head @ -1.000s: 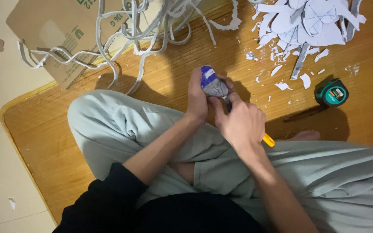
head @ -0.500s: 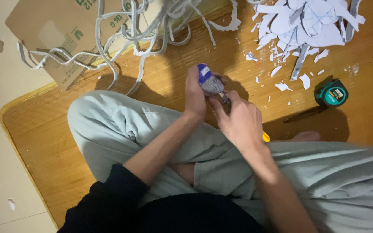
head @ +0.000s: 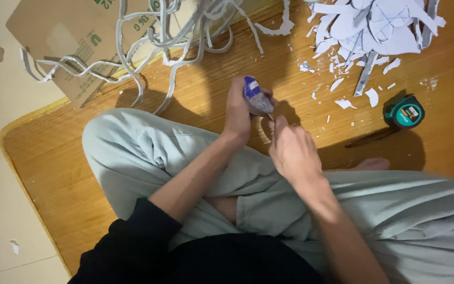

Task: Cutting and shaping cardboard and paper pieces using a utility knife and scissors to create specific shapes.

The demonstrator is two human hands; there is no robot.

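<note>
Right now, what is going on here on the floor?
A person sits cross-legged on a wooden mat. The left hand holds a small grey piece with a blue end. The right hand works at its lower edge with a thin tool, mostly hidden. White scraps, curly white strips, a cardboard box and a green tape measure lie around.

Small grey piece [head: 259, 102] with blue-purple end: gripped upright in the left hand [head: 237, 113], blue end uppermost, held above the wooden floor [head: 195, 89], just before the knee.
</note>
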